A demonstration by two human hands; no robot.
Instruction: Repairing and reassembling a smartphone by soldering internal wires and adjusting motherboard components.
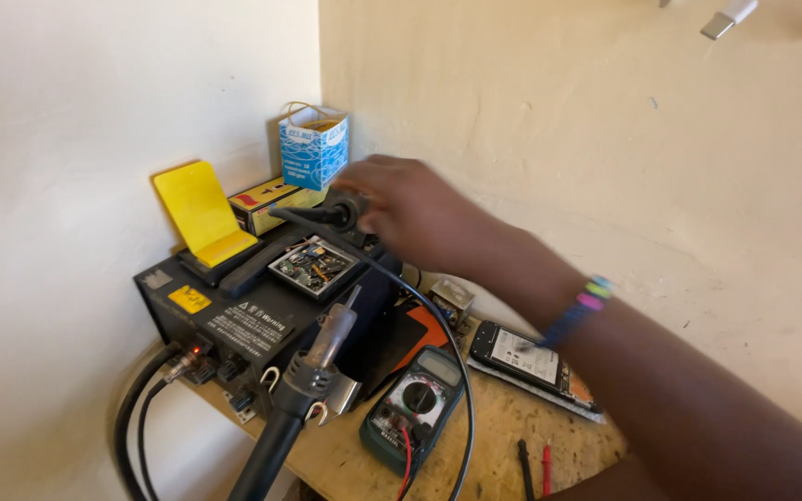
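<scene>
My right hand [410, 209] reaches in from the lower right and is closed around the black handle of a soldering iron [336, 212], whose thin tip points left. The iron hovers just above the back of a black rework station [234, 325], and its black cable [452, 353] loops down over the table. A small circuit board [313, 264] lies on top of the station just below the iron. A beaded bracelet is on my wrist. My left hand is out of sight.
A hot-air wand [313, 366] rests in a holder at the station's front. A yellow phone stand [199, 215], a yellow box [266, 199] and a blue-and-white bag [313, 144] stand behind. A green multimeter [417, 399], an opened phone [522, 357] and probes [536, 464] lie on the wooden table [503, 436].
</scene>
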